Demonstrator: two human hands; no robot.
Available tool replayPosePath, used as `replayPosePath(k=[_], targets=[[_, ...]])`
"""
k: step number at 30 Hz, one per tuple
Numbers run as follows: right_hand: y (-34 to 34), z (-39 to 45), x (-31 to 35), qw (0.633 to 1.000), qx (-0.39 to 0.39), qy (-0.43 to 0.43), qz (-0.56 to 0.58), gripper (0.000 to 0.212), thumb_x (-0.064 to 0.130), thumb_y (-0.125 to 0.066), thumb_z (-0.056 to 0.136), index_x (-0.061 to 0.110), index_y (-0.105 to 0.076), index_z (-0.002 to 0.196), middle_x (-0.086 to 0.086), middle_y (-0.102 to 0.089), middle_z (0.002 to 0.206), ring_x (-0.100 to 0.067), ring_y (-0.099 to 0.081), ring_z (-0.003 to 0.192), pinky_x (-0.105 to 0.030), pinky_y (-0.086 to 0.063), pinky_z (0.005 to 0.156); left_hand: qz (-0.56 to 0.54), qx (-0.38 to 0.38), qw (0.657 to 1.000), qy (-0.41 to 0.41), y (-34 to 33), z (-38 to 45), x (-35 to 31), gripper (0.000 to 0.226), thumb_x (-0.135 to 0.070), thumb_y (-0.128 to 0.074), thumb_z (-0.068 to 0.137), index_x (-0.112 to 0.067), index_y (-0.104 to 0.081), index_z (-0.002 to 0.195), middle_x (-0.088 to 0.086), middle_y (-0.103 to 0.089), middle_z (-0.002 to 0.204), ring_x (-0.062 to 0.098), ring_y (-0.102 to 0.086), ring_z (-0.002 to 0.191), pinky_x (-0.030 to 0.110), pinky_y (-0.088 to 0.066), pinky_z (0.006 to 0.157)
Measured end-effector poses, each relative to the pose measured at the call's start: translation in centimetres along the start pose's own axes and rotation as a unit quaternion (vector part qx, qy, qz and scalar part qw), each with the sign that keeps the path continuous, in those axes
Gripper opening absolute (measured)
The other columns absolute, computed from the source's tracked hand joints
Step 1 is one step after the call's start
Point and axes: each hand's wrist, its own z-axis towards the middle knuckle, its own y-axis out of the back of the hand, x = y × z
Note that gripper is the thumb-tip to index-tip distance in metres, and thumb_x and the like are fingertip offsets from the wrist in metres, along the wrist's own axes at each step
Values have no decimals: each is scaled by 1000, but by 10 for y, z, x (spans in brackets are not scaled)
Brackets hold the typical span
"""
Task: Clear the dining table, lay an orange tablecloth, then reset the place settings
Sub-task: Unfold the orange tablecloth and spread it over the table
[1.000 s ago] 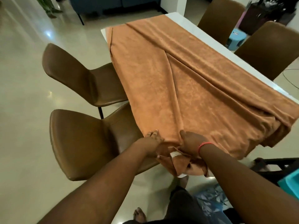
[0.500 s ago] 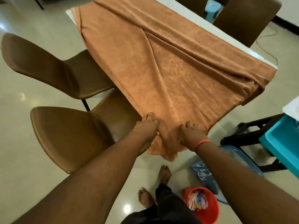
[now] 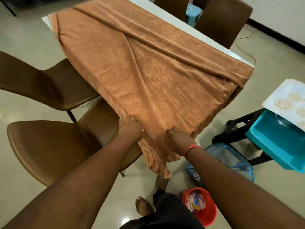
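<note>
Head view: the orange tablecloth (image 3: 148,66) lay creased and skewed across the white counter (image 3: 173,19), whose far edge was still bare. The left hand (image 3: 130,131) and right hand (image 3: 179,139) each had a curled grip on its near hanging corner. Clearing looked done; straightening and place settings remained.

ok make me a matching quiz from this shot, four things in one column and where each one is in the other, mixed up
Things:
1. orange tablecloth
2. red bucket
3. teal tray
4. left hand

Places:
A. on the black stand at right
B. on the floor by the feet
C. draped over the white table
D. at the cloth's near edge, beside the brown chair

Pairs: 1-C, 2-B, 3-A, 4-D
</note>
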Motion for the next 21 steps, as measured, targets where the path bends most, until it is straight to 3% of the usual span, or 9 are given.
replayPosePath(k=[4,7,17,21], targets=[[16,2,-25,997,-34,-69,-6,42,28,-49,95,14,-48,135,-11,-46,135,-34,-47,120,-46,-46,98,0,-21,998,-53,12,3,-11,54,-43,-46,100,-22,-38,149,12,-31,155,32,-28,144,56,-24,117],[27,6,-47,993,-8,-118,12,46,28,-49,97,11,-42,139,-14,-41,141,-38,-43,127,-49,-43,103,11,-16,997,-80,16,12,-19,64,-47,-47,99,-25,-26,155,10,-20,162,32,-24,147,54,-26,116],[68,23,-166,973,-39,-218,72,48,34,-44,99,13,-38,142,-12,-39,146,-36,-43,129,-50,-44,102,44,-32,989,-134,50,89,-79,70,-58,-42,97,-29,-18,157,8,-12,167,33,-19,150,53,-24,117],[103,50,-244,963,-73,-245,90,44,23,-33,100,13,-39,142,-13,-40,147,-36,-46,128,-49,-44,103,48,-41,986,-155,89,145,-122,71,-59,-38,98,-30,-13,158,7,-9,167,31,-16,152,54,-21,119]])
